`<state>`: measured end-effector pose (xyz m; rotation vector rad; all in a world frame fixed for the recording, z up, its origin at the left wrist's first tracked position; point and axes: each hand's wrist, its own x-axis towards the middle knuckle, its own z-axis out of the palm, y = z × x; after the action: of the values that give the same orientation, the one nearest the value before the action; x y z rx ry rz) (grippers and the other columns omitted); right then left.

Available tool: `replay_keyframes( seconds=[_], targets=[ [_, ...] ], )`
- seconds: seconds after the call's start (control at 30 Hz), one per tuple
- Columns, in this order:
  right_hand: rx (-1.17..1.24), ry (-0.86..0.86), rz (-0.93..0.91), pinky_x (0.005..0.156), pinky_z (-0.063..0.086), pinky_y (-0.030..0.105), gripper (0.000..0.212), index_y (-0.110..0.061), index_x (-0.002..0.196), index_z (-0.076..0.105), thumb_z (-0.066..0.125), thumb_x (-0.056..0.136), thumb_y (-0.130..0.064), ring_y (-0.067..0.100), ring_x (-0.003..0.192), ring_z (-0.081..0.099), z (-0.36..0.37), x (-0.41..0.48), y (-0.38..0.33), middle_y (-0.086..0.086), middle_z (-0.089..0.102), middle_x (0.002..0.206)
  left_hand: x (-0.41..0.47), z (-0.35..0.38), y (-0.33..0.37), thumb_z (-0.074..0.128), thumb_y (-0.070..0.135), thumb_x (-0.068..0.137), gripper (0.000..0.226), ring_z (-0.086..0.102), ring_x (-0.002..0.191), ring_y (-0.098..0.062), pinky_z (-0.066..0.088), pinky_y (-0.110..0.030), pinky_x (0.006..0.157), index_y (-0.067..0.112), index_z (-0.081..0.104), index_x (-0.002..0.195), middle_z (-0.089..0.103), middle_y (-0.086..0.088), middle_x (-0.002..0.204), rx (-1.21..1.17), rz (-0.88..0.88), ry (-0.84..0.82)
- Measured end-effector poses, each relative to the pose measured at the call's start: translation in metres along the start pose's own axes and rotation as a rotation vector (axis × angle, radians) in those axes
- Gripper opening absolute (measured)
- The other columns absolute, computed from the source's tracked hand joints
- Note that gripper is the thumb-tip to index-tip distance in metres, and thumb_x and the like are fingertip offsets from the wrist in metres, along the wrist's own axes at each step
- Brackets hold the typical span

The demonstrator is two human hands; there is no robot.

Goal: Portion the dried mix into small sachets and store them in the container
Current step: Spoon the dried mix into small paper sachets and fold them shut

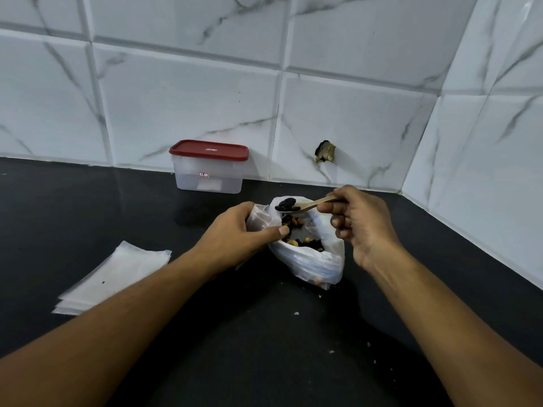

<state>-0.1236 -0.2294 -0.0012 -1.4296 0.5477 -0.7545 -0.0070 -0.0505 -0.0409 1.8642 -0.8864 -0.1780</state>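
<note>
Left hand (238,230) is curled round a small clear sachet (260,220), my thumb across its front, holding it right against the open bag of dried mix (311,259). Right hand (358,224) pinches the handle of the wooden spoon (316,203), fingers curled in, and its bowl carries a dark clump of fruit (285,204) above the bag's mouth, close to the sachet. The bag sits on the black counter (264,333). A stack of flat sachets (117,274) lies to my left. The container (209,177), red lid (209,149) on, stands back against the tiled wall (188,92).
</note>
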Motion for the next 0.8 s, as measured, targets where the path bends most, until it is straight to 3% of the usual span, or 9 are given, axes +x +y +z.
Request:
replay_keyframes(
  seconds=[0.13,0.3,0.4,0.53,0.8],
  targets=[
    [-0.063,-0.071,-0.074,0.041,0.031,0.019,0.016,-0.008,0.089,0.071,0.058,0.098,-0.014,0.012,0.047,0.045,0.009,-0.007,0.001,0.011,0.076,0.074,0.0,0.0,-0.001,0.08,0.053,0.081,0.042,0.071,0.095,-0.011,0.059,-0.041,0.09,0.028,0.067,0.113,0.075,0.006,0.103,0.005,-0.001,-0.019],
    [-0.219,-0.399,-0.296,0.051,0.047,0.02,0.012,-0.008,0.102,0.071,0.064,0.103,-0.017,0.011,0.051,0.053,0.018,-0.015,0.008,0.014,0.077,0.086,0.0,0.0,-0.004,0.081,0.054,0.08,0.047,0.072,0.094,-0.013,0.06,-0.045,0.09,0.027,0.065,0.115,0.075,0.004,0.102,0.005,-0.001,-0.027],
    [-0.275,-0.489,-0.335,0.054,0.049,0.02,0.014,-0.008,0.112,0.073,0.064,0.102,-0.013,0.01,0.056,0.056,0.016,-0.017,0.008,0.014,0.077,0.09,0.002,-0.001,-0.004,0.082,0.052,0.08,0.047,0.072,0.094,-0.016,0.06,-0.046,0.09,0.025,0.064,0.114,0.074,0.002,0.103,-0.011,-0.008,-0.039],
    [-0.21,-0.472,-0.303,0.05,0.043,0.017,0.013,-0.006,0.108,0.074,0.063,0.1,-0.005,0.013,0.055,0.054,0.012,-0.016,0.004,0.02,0.075,0.093,0.001,-0.001,-0.003,0.083,0.049,0.08,0.045,0.072,0.097,-0.017,0.06,-0.048,0.091,0.024,0.064,0.113,0.075,0.001,0.105,-0.058,-0.02,-0.033],
    [-0.073,-0.406,-0.221,0.052,0.038,0.026,0.016,-0.011,0.104,0.073,0.057,0.101,-0.009,0.017,0.058,0.053,0.009,-0.008,0.004,0.011,0.075,0.088,0.001,-0.002,-0.003,0.083,0.046,0.079,0.044,0.072,0.098,-0.017,0.06,-0.047,0.092,0.024,0.065,0.112,0.075,0.002,0.105,-0.129,-0.045,-0.015]
  ],
)
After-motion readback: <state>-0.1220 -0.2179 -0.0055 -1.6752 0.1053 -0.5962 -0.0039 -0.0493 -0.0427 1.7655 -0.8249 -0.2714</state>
